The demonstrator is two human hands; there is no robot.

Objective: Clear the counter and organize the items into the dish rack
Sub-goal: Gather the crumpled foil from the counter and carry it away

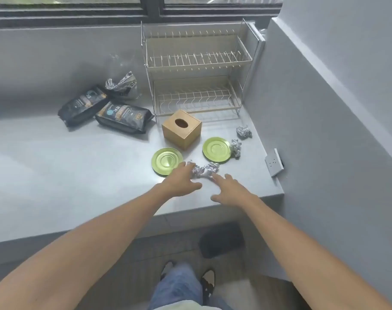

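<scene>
I see a white wall socket (274,162) with a dark side, tilted in this wide-angle view, mounted low on a pale grey wall (335,86). That wall runs up and away behind the socket, filling the right side. Far above and left of the socket, a dark-framed window (154,7) spans the top edge, with one upright bar. Below and left of the socket, a dark rounded mat (221,240) lies on the grey tiled floor (145,249). Well above the socket, a thin white panel (258,41) stands on edge against the wall; I cannot tell what it is.
</scene>
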